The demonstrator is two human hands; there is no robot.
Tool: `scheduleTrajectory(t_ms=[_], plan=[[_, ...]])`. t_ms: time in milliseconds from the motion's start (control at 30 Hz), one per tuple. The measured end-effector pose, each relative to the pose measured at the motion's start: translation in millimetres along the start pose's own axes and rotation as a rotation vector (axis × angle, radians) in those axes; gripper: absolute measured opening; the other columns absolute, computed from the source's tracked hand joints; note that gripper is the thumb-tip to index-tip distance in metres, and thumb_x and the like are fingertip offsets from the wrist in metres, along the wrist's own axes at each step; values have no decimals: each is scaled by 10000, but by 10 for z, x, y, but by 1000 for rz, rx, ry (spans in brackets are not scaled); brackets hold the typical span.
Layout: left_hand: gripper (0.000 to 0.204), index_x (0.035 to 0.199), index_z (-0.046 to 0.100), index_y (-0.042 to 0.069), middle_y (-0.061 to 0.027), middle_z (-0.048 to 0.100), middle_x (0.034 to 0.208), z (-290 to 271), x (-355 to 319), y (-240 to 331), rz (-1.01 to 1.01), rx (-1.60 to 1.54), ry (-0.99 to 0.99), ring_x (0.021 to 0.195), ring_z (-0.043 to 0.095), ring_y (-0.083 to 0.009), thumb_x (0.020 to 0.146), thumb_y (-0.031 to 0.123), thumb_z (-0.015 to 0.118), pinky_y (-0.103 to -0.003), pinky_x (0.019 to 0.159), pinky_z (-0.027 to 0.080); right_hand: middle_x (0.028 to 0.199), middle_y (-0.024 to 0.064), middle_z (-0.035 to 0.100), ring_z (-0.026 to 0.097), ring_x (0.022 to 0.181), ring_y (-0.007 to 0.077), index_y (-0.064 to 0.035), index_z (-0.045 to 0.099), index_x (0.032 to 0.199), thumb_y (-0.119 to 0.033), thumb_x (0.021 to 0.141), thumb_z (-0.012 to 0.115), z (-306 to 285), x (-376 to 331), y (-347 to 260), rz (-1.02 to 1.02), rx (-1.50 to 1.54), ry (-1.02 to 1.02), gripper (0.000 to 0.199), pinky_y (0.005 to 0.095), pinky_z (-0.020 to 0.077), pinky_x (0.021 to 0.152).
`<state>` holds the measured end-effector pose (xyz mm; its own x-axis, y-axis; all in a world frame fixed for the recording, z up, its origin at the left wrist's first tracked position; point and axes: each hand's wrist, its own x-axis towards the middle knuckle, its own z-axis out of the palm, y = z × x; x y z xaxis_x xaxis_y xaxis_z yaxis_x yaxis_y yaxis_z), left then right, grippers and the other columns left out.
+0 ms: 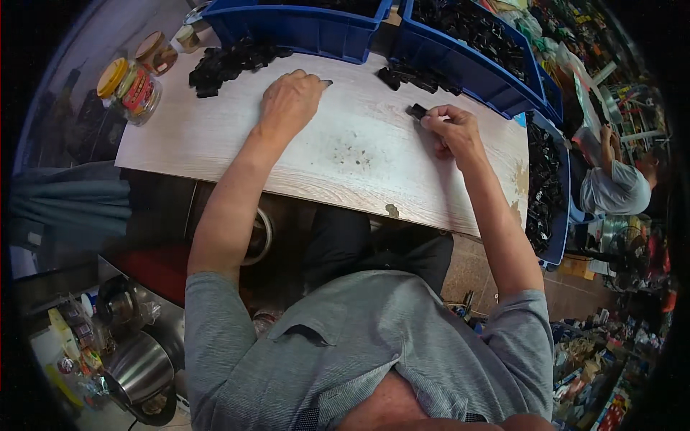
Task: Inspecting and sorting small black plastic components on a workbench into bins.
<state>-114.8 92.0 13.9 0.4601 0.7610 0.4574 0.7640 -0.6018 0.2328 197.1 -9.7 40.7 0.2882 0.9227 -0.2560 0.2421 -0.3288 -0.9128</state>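
Observation:
Between the thumb and fingers of my right hand (pixel 454 131) is a small black plastic piece (pixel 417 110), held just above the white wood-grain tabletop (pixel 345 115). My left hand (pixel 293 102) is closed and rests toward the far side of the table, its back turned up. A small dark grey tip shows by its thumb; what the fingers hold, if anything, is hidden. To the left of that hand lies a heap of black pieces (pixel 228 66). A smaller row of black pieces (pixel 419 77) lies beyond my right hand.
Blue bins (pixel 302 30) stand along the table's far edge, one at the right (pixel 460 61) full of black pieces. Another blue bin (pixel 550 237) sits beside the right edge. Jars (pixel 136 93) stand at the far left. A person (pixel 617 185) sits beyond, at right.

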Motion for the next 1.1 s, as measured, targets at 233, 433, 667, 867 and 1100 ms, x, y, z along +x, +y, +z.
scheduleTrajectory(t_ms=[233, 433, 667, 867, 1100], plan=[[186, 960, 749, 46, -169, 705, 876, -25, -45, -86, -25, 20, 50, 835, 683, -365, 960, 200, 646, -457, 763, 548, 597, -28, 532, 491, 461, 85, -84, 686, 1042, -142, 823, 823, 82, -190, -1, -15, 58, 38, 265, 269, 414, 399], [213, 1029, 753, 45, -179, 704, 935, 120, -62, -141, -27, -2, 214, 867, 680, -374, 937, 216, 666, -454, 771, 551, 631, -6, 567, 498, 461, 101, -52, 676, 1103, -153, 797, 836, 103, -143, -84, 8, -37, 43, 360, 272, 405, 394], [184, 915, 736, 36, -179, 721, 917, 107, 23, -185, -101, -16, 153, 833, 686, -357, 926, 171, 611, -453, 761, 566, 649, 0, 595, 478, 441, 99, -43, 668, 1085, -175, 813, 824, 153, -164, -91, 35, -128, 23, 340, 283, 357, 377], [201, 1075, 727, 11, -194, 728, 978, 150, -112, 130, 62, -30, 220, 817, 685, -359, 946, 126, 625, -441, 770, 559, 656, 6, 606, 447, 429, 82, -46, 666, 1083, -166, 820, 815, 210, -227, -141, 66, -153, -17, 325, 277, 327, 380], [213, 1102, 724, 12, -140, 748, 999, 334, -141, 778, 184, -480, 172, 888, 720, -335, 915, 31, 623, -381, 766, 600, 643, 4, 603, 448, 429, 84, -36, 667, 1079, -156, 818, 812, 330, -316, -168, 16, -139, -114, 322, 283, 335, 390]])
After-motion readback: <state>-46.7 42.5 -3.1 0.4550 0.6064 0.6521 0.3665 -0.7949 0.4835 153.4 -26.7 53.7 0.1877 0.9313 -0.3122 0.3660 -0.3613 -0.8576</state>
